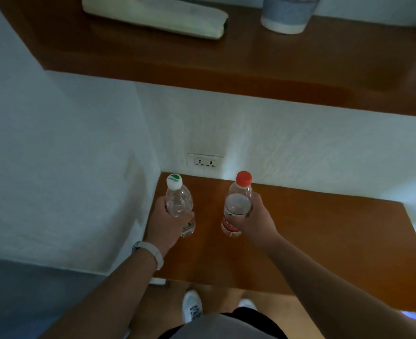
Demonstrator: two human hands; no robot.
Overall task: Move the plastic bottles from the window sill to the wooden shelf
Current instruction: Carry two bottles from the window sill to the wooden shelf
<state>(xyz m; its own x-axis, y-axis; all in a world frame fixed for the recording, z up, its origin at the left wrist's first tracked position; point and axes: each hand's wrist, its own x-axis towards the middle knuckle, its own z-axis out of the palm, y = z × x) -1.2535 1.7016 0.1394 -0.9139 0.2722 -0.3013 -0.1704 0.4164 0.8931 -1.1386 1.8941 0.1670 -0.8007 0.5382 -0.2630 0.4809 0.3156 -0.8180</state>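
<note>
Grip is a full curl each side: your left hand (164, 225) holds a clear plastic white-capped bottle (179, 203), your right hand (257, 222) a clear plastic red-capped bottle (237, 206), both upright, seemingly for setting on the brown wooden surface (324, 241) beneath them.

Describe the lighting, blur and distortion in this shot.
Head view: dim, bluish light, wall brightest near the socket; the folded cloth and cup at the top are soft; the white-capped bottle in the left hand and red-capped bottle in the right hand read fairly sharp; the wide lens slants the edge of the upper shelf.
</note>
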